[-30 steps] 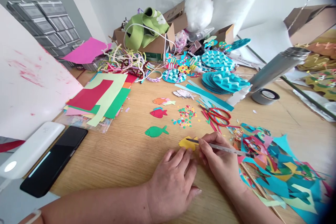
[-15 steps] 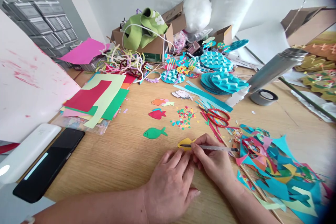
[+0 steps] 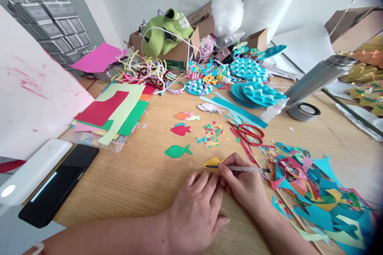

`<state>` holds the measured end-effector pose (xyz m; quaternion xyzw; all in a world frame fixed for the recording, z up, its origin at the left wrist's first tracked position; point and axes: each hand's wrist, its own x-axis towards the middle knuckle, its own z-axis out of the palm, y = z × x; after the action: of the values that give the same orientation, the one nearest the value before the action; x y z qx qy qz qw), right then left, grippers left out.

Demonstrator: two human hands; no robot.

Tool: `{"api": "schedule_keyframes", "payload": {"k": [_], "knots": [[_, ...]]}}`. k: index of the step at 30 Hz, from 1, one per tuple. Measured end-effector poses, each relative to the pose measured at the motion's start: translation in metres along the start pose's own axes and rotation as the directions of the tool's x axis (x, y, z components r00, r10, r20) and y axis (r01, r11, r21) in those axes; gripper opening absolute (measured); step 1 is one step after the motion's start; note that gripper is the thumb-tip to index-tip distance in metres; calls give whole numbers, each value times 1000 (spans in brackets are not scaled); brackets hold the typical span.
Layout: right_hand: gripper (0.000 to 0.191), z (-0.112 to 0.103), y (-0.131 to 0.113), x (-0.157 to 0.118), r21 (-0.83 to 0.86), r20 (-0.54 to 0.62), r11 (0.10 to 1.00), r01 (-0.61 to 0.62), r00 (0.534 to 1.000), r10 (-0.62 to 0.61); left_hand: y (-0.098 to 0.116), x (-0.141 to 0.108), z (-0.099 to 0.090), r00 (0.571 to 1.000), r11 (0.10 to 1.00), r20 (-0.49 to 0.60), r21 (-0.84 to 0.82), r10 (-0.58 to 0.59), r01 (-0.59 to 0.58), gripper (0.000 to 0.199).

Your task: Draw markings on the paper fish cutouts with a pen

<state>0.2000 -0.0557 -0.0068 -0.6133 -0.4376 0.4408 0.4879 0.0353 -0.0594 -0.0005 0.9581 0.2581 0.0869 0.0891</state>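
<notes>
My right hand [image 3: 243, 183] is closed around a slim pen [image 3: 247, 169], its tip resting on a yellow paper fish [image 3: 212, 163]. My left hand [image 3: 197, 207] lies flat on the table, fingers stretched out, the fingertips at the lower edge of that fish. Part of the yellow shape is covered by my right fingers. To the upper left lie a green paper fish [image 3: 178, 151], a red paper fish [image 3: 180, 129] and an orange paper fish [image 3: 183, 116]. Further back is a white fish with drawn outlines [image 3: 209, 107]. Small paper confetti [image 3: 213, 128] is scattered beyond the yellow fish.
Red-handled scissors [image 3: 250, 134] and a glue bottle [image 3: 273, 110] lie right of the confetti. Paper scraps [image 3: 323, 191] heap at the right. Coloured sheets [image 3: 134, 115] and a phone [image 3: 60, 185] are at left. Behind stand blue wavy discs [image 3: 257, 95] and a metal flask [image 3: 320, 77].
The whole view has shifted slightly, so things sit a little further right. Both hands and the pen hold nearly the same pose over the yellow fish.
</notes>
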Motion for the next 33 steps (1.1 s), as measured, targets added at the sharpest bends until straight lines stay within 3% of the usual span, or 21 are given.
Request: {"api": "schedule_keyframes", "payload": {"k": [18,25,33], "knots": [[38,-2,7,0,37,-37,999,11,999,-10,0,-1,1,1000,1000,-14,-24,-19,18,57],[37,-4,11,0,23,-142,999,43,989,-39,1,-1,1,1000,999,-12,-26,-20,19,53],[34,-5,13,0,-7,-134,999,45,990,-45,0,-1,0,1000,1000,-8,2,-14,14,51]]}}
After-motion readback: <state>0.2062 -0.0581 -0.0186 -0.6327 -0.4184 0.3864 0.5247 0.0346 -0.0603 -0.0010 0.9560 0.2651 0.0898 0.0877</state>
